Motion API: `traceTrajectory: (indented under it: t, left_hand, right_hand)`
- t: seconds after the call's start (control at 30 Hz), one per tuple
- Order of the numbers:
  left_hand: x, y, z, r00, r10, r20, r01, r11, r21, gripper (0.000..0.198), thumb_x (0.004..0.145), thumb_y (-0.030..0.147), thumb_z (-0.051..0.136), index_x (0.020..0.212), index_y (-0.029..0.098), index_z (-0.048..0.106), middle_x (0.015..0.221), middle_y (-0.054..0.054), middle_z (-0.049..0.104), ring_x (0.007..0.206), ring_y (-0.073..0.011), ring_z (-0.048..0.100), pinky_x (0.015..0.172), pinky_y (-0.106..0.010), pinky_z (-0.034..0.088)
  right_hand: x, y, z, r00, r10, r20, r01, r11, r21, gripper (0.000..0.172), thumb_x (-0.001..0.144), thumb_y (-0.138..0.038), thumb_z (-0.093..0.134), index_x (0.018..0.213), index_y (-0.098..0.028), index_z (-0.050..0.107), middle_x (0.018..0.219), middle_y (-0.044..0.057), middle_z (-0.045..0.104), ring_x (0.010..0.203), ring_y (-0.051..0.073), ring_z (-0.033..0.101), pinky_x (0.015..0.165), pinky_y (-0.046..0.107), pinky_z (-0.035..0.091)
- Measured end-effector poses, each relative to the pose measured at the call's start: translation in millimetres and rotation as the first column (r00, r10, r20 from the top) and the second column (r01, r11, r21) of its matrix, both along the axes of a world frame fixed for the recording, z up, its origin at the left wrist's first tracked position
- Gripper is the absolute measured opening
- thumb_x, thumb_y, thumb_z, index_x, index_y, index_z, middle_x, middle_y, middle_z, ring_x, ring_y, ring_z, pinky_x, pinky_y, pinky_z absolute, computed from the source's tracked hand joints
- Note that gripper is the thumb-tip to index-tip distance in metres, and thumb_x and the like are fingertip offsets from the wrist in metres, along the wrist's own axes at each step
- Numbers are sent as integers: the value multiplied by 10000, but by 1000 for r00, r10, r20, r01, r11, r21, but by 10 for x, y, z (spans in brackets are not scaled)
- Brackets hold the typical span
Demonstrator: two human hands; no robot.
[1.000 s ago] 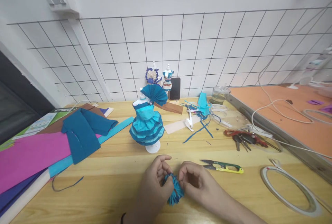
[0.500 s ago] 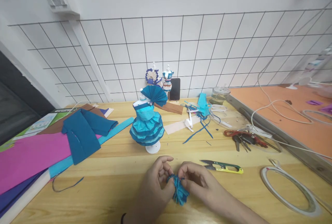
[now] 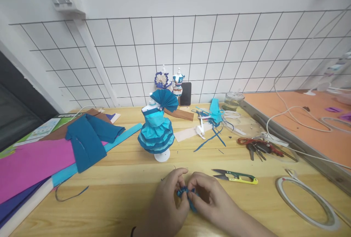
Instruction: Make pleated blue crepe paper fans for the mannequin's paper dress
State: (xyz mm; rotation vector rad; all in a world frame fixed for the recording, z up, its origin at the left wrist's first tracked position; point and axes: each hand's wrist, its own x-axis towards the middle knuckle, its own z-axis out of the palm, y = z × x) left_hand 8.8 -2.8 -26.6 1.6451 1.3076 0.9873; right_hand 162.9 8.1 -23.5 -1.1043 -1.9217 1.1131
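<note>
A small gathered piece of blue crepe paper is pinched between both my hands, near the front of the wooden table. My left hand holds its left side between thumb and fingers. From the right, my right hand grips it with thumb and forefinger; much of the paper is hidden behind the fingers. Beyond my hands stands a mini mannequin in a ruffled blue paper dress, a pleated dark-blue fan at its shoulder. Thread snips lie just right of my right hand.
Folded crepe paper sheets are stacked at left. A tape roll, keys and a white cable lie at right. Blue scraps, a glass jar, a phone and another small mannequin stand or lie farther back.
My fingers have closed further over the crepe paper, which now shows less below them. My left hand has shifted slightly right. The things on the table stay put.
</note>
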Motion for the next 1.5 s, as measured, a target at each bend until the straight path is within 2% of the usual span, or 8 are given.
traceTrajectory:
  t: [0.2, 0.37, 0.6, 0.7, 0.87, 1.03, 1.23, 1.5]
  left_hand:
    - [15, 28, -39, 997, 70, 21, -71, 996, 47, 427, 624, 60, 496, 1023, 199, 556, 745, -22, 577, 692, -164, 554, 683, -282, 456]
    - [26, 66, -45, 988, 66, 137, -61, 997, -45, 394, 634, 68, 477, 1010, 181, 510, 677, 16, 506, 634, -126, 534, 626, -242, 445]
    - [11, 99, -27, 897, 53, 438, 43, 977, -207, 383, 621, 129, 542, 997, 170, 484, 670, 25, 480, 619, -104, 500, 550, -205, 399]
    - [-6, 84, -10, 872, -19, 489, 134, 970, -201, 396, 625, 148, 564, 1013, 170, 486, 721, 4, 501, 659, -114, 514, 570, -214, 407]
    - [-5, 38, 53, 963, -82, 258, 111, 989, -98, 464, 615, 73, 534, 1066, 178, 495, 815, -30, 554, 709, -139, 550, 670, -261, 444]
    - [-5, 12, 141, 1000, -16, -20, 17, 999, 39, 433, 626, 72, 540, 1039, 201, 556, 848, -41, 625, 789, -180, 580, 772, -294, 441]
    - [-20, -32, 138, 1000, 12, -24, -10, 996, 89, 497, 614, 169, 642, 1099, 223, 545, 949, -45, 643, 876, -206, 585, 809, -286, 448]
    - [-36, 37, 23, 975, 0, -223, 61, 962, 267, 428, 687, 83, 497, 1098, 201, 508, 847, -27, 637, 809, -168, 602, 783, -297, 478]
  right_hand:
    - [21, -8, 32, 996, 1, 90, -6, 998, 64, 79, 744, -123, 479, 732, -184, 528, 713, 13, 566, 632, 129, 507, 557, 220, 373]
    - [30, -10, 78, 998, 34, 61, -39, 996, 84, 93, 720, -98, 495, 715, -185, 528, 698, 6, 548, 655, 132, 505, 585, 220, 375]
    - [26, 22, 77, 990, -63, -129, 35, 978, -204, 131, 783, -278, 508, 714, -168, 517, 648, -4, 505, 632, 131, 469, 590, 227, 377]
    - [33, 28, 57, 986, -70, -151, 31, 969, -244, 173, 778, -326, 518, 719, -163, 516, 629, -13, 481, 606, 122, 441, 569, 221, 363]
    - [30, 11, -27, 993, -59, -99, 37, 977, -212, 130, 788, -277, 495, 732, -162, 518, 629, -12, 501, 572, 111, 429, 551, 217, 358]
    - [23, 7, -59, 996, -80, -43, 73, 988, -139, 63, 765, -207, 495, 716, -169, 509, 636, -17, 504, 552, 104, 424, 521, 207, 341]
    - [41, 23, -19, 994, -105, 10, 106, 989, -108, 59, 772, -188, 472, 725, -172, 504, 602, -25, 486, 536, 108, 424, 499, 212, 327]
    - [44, -6, -20, 997, -54, 48, 54, 998, 17, 64, 769, -149, 474, 728, -177, 516, 689, 2, 548, 598, 120, 498, 541, 215, 371]
